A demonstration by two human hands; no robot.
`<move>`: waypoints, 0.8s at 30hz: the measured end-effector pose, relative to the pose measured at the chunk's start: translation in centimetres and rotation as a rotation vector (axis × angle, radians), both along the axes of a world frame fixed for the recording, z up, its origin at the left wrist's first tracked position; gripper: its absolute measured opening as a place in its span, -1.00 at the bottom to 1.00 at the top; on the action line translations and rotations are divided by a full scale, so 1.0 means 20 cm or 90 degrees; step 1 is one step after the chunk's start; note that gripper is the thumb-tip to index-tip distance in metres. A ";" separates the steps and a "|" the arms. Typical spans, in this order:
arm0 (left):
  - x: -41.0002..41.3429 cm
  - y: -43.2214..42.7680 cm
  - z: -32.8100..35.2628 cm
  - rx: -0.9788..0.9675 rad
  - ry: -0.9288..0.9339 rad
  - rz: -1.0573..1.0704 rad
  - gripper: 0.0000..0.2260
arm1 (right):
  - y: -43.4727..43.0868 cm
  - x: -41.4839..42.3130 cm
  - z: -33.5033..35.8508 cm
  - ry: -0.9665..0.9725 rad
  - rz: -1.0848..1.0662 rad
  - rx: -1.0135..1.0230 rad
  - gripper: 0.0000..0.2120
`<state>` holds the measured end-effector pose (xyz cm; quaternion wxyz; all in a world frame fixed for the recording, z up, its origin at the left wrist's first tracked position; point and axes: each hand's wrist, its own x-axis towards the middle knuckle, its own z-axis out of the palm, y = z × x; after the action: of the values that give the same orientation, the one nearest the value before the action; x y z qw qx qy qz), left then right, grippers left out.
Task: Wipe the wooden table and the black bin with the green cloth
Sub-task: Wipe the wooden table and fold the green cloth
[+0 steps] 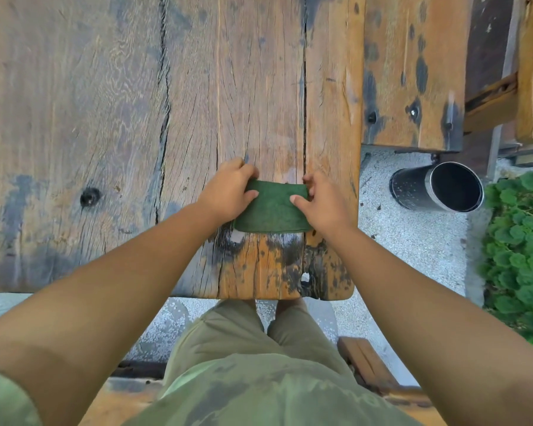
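Observation:
A folded green cloth [271, 209] lies on the worn wooden table [105, 118], near its front right corner. My left hand [228, 192] pinches the cloth's left edge and my right hand [320, 201] pinches its right edge, so the cloth is stretched between them. A small white tag sticks out under the cloth's near left corner. The black bin [413, 189] is a cylinder with a metal rim. It stands on the pale gravel ground to the right of the table, with its open mouth in view.
A second wooden slab [413, 72] sits beyond the table's right edge, behind the bin. Green leafy plants [520, 241] grow at the far right. A wooden bench [366, 364] stands behind my legs on the gravel [413, 241].

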<state>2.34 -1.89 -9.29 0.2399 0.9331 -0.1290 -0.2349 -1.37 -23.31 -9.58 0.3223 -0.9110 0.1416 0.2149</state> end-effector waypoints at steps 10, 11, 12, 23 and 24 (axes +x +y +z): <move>0.13 0.02 -0.04 0.018 0.051 -0.004 -0.85 | -0.01 0.16 -0.06 0.029 -0.021 -0.042 -0.74; 0.13 0.01 -0.04 0.024 0.049 -0.004 -0.85 | 0.00 0.16 -0.07 0.027 -0.012 -0.064 -0.73; 0.13 0.01 -0.04 0.033 0.044 -0.007 -0.84 | 0.01 0.16 -0.07 0.021 -0.002 -0.081 -0.74; 0.14 -0.03 0.01 0.042 0.129 -0.014 -0.93 | -0.01 0.14 0.00 -0.017 -0.024 0.042 -0.76; 0.13 -0.01 0.02 0.014 0.145 0.014 -0.92 | -0.01 0.14 0.03 -0.031 -0.027 0.072 -0.77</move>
<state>4.89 -2.13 -8.95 0.2451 0.9042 -0.0883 -0.3384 1.42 -23.61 -9.05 0.3814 -0.8929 0.1409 0.1935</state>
